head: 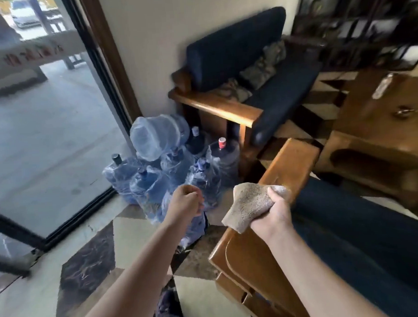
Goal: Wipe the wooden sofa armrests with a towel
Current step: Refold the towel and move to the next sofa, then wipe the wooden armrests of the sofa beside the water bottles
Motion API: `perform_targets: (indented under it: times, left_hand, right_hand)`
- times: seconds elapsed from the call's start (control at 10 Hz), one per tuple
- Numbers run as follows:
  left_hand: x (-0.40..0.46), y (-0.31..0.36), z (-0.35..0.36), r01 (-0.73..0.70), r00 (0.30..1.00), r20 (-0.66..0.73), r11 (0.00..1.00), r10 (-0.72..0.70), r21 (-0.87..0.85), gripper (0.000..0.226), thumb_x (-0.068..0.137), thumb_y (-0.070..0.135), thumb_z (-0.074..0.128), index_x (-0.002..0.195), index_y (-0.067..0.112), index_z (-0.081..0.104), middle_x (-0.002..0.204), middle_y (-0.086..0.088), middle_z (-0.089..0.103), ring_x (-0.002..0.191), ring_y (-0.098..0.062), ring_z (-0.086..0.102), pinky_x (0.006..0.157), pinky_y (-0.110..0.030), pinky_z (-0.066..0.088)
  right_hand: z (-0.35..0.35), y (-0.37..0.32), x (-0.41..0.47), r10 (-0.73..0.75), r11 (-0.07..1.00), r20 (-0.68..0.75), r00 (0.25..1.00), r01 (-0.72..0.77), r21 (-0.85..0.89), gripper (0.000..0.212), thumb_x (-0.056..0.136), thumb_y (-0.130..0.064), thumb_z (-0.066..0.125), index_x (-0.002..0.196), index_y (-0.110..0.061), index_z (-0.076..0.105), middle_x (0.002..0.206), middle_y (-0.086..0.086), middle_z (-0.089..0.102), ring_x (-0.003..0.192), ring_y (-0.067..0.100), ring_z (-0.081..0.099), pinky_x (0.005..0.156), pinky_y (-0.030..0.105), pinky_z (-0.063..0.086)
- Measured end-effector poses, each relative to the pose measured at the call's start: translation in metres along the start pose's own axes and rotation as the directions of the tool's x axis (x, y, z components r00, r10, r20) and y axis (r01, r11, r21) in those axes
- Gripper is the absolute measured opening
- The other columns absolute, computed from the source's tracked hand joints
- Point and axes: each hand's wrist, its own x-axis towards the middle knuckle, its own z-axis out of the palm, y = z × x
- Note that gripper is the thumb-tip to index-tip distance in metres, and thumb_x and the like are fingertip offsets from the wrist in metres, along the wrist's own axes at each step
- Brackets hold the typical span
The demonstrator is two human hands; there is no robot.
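Observation:
My right hand [273, 209] grips a beige towel [247, 204] and presses it on the near wooden armrest [292, 162] of a sofa with a dark blue seat [364, 228], at lower right. My left hand [184, 202] hangs in the air to the left of that armrest, fingers curled in a loose fist with nothing in them. A second sofa [241, 44] with dark blue cushions stands against the far wall; its wooden armrest [217, 105] faces me.
Several blue water jugs [155, 170] wrapped in plastic crowd the floor between the two sofas and a glass sliding door [45, 117] at left. A wooden coffee table [381, 117] stands at right. The floor is patterned tile [92, 259].

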Motion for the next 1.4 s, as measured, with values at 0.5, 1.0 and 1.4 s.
perform_targets:
  times: [0.5,1.0,1.4]
  left_hand:
    - [0.27,0.018,-0.001,-0.044,0.817,0.566,0.966,-0.112,0.254,0.042,0.108,0.018,0.03,0.071,0.011,0.048,0.048,-0.002,0.053,0.043,-0.016,0.056,0.05,-0.028,0.051]
    - [0.316,0.053,0.154,-0.138,0.541,0.734,0.818,-0.41,0.559,0.044,0.105,0.017,0.04,0.062,0.012,0.046,0.054,-0.01,0.044,0.045,-0.017,0.041,0.042,-0.019,0.034]
    - [0.337,0.05,0.297,-0.472,0.192,0.737,0.597,-0.648,0.648,0.019,0.098,0.007,0.046,0.08,0.011,0.051,0.051,-0.001,0.052,0.039,-0.014,0.05,0.047,-0.026,0.043]
  right_hand:
    - [0.1,0.124,0.124,-0.123,0.883,-0.453,0.883,0.305,0.355,0.047,0.106,-0.032,0.048,0.146,-0.008,0.053,0.144,0.02,0.06,0.134,0.035,0.056,0.121,0.053,0.034]
    - [0.079,0.05,0.197,-0.082,0.863,-0.711,0.698,0.407,0.3,0.019,0.104,-0.017,0.049,0.086,-0.014,0.056,0.085,0.008,0.056,0.086,0.026,0.059,0.074,0.038,0.048]
    - [0.014,0.04,0.221,0.101,0.803,-0.894,0.437,0.494,0.332,0.041,0.096,-0.014,0.058,0.132,0.006,0.06,0.089,0.01,0.062,0.088,0.031,0.06,0.086,0.047,0.05]
